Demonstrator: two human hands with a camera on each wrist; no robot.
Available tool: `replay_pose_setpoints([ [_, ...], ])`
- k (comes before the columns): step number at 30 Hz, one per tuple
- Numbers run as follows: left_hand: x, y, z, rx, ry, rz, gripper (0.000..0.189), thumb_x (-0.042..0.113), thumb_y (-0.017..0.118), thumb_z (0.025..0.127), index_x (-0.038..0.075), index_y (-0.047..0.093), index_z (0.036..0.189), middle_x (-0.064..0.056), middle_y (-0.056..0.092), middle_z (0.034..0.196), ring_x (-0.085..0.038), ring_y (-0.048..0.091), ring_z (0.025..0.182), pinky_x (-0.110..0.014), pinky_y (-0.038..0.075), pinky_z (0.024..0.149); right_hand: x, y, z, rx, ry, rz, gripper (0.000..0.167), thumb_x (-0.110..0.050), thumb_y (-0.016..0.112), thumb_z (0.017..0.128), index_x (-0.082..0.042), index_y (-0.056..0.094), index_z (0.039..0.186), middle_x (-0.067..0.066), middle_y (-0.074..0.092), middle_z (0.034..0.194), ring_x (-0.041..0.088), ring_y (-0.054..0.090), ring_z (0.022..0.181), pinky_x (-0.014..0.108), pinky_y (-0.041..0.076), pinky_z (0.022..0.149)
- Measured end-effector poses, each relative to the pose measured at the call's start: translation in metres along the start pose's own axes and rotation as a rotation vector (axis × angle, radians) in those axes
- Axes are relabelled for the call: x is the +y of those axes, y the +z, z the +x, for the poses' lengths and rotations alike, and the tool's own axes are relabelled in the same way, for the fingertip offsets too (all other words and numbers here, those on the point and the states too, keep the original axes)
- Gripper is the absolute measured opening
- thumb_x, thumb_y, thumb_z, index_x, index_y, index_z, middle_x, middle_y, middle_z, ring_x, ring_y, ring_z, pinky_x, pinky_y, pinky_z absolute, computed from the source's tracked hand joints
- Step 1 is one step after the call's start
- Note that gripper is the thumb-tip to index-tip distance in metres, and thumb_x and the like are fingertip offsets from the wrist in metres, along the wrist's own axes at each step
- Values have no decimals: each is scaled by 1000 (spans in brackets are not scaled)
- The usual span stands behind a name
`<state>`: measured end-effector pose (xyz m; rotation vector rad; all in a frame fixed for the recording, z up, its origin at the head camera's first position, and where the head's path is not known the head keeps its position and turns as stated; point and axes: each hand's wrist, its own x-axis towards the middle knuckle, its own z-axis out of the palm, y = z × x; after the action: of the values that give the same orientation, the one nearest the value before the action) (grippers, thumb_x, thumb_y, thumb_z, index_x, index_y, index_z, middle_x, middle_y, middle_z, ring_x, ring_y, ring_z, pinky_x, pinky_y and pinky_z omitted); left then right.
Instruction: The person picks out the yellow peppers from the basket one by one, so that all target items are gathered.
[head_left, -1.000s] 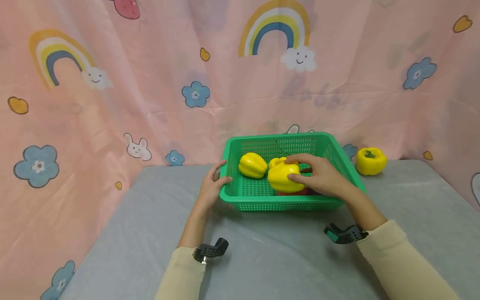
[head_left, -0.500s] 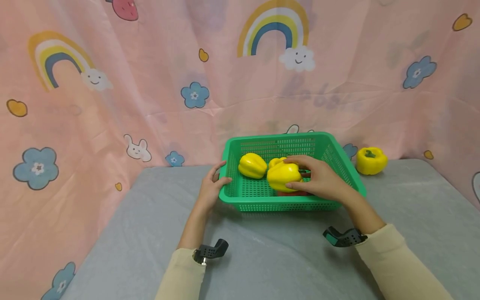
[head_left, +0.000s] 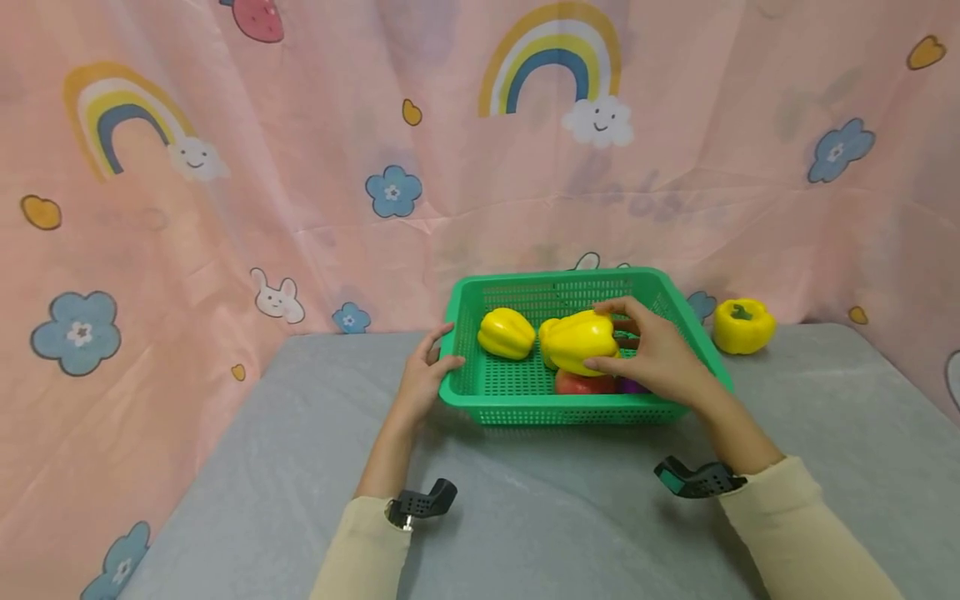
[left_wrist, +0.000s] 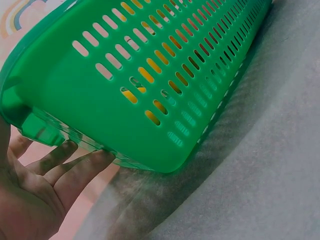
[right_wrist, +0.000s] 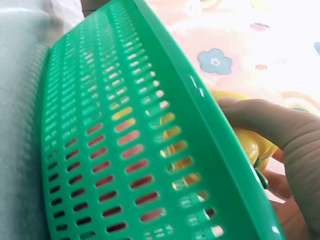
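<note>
In the head view my left hand (head_left: 418, 382) grips the left end of a green plastic basket (head_left: 555, 401), thumb over the rim and fingertips against the outer wall. My right hand (head_left: 663, 354) holds a yellow bell pepper (head_left: 579, 343) between thumb and fingers, over the basket's right half. Its green stem shows in the right wrist view, on the side toward the palm. Partly hidden behind it is another yellow piece (head_left: 547, 335). Below lie a red rounded item (head_left: 583, 383) and a bit of something purple (head_left: 632, 386), both mostly covered. A second yellow bell pepper (head_left: 507, 333) lies at the basket's left.
Another yellow bell pepper (head_left: 743, 327) stands on the grey cloth-covered table (head_left: 525, 517), outside the basket at the back right. A pink printed curtain (head_left: 315, 150) hangs just behind the table.
My right hand has shifted slightly right and turned the held bell pepper onto its side, uncovering more of the red item and the purple one. The left hand has stayed on the basket.
</note>
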<state>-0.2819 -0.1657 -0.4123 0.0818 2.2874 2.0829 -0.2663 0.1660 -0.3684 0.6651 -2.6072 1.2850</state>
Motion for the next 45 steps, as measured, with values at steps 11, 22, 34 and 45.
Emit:
replay_pose_setpoints([
  [11,-1,2,-3,7,2,18,61,14,60,94,29,44,151,-18,62,138,-33,71,104,-28,58,78,1,-8,-6,148,-71,23,60,-17,83,84,-17,60,140,7,57,143,10,55,115,8,47,88],
  [22,-4,2,-3,14,-11,17,61,15,61,94,29,45,151,-17,62,139,-30,71,103,-29,58,78,-5,-16,-8,177,-42,67,64,-16,82,85,-12,52,142,12,57,144,33,51,131,66,46,102],
  [34,-1,0,-2,15,-18,25,61,16,61,94,29,45,151,-18,60,141,-37,68,112,-28,58,81,-9,-23,-9,203,-49,35,57,-17,82,85,-16,62,138,7,53,149,32,51,134,65,47,102],
  [45,0,2,-1,15,-20,23,60,16,61,95,31,45,150,-16,60,143,-35,70,109,-34,60,83,-10,-27,-9,274,-6,0,64,-21,83,83,-13,53,140,7,59,143,30,55,133,39,51,101],
])
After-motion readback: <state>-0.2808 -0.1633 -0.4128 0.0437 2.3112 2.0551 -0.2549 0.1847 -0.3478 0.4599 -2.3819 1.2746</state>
